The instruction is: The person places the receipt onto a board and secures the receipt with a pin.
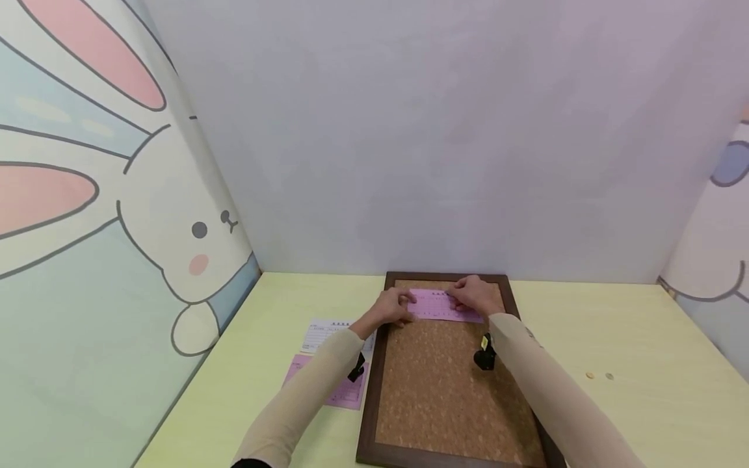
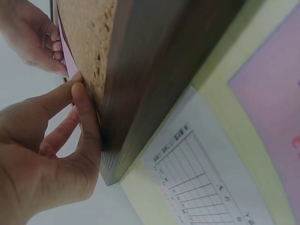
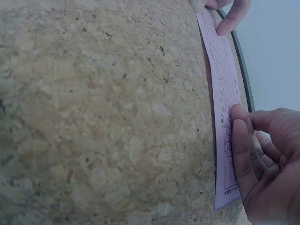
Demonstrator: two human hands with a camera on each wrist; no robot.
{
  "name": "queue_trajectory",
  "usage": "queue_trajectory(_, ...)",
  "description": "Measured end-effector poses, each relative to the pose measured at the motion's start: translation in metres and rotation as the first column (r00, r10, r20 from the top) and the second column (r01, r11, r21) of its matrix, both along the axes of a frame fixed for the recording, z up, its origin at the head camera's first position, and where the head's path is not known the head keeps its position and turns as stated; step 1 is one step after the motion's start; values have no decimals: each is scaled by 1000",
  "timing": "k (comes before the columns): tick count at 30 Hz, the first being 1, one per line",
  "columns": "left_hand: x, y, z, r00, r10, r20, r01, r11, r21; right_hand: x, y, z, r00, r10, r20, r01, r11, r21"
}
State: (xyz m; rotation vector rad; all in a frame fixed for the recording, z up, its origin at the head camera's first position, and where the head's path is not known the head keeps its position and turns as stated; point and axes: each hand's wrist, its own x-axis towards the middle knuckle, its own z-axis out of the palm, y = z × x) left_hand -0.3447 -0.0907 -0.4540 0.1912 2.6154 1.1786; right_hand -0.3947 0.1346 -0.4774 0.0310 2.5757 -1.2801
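Observation:
A pink printed slip (image 1: 434,305) lies across the top of a dark-framed cork board (image 1: 445,396). My left hand (image 1: 394,307) holds the slip's left end, its thumb and index finger bent at the edge. In the left wrist view, those left fingers (image 2: 79,89) come near each other beside the board's frame. Over the slip's upper edge, right of its middle, is my right hand (image 1: 476,296). Its thumb and index finger (image 3: 240,133) pinch together against the paper, around something small that they mostly hide.
Left of the board lie a white printed form (image 1: 318,335) and another pink slip (image 1: 351,393), partly behind the left sleeve. Two small round gold-coloured pieces (image 1: 590,375), perhaps thumbtacks, sit on the pale yellow table (image 1: 655,338) to the right. A plain wall (image 1: 445,162) rises behind.

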Motion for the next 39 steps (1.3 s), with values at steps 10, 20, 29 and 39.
queue_trajectory(10, -3, -8, -1, 996, -87, -28, 87, 996, -17, 7, -3, 2, 996, 33, -83, -29, 999, 40)
queue_trajectory(20, -5, -18, -1, 987, -162, 9, 162, 987, 13, 33, -1, 21, 987, 154, -50, -152, 987, 44)
queue_trajectory(29, 11, -29, 0, 993, -66, 93, 47, 981, 190, 50, 15, 33, 978, 207, -5, -207, 978, -4)
queue_trajectory(39, 37, -68, 17, 991, -104, 82, 87, 977, 194, 65, 38, 37, 958, 273, -93, -277, 960, -32)
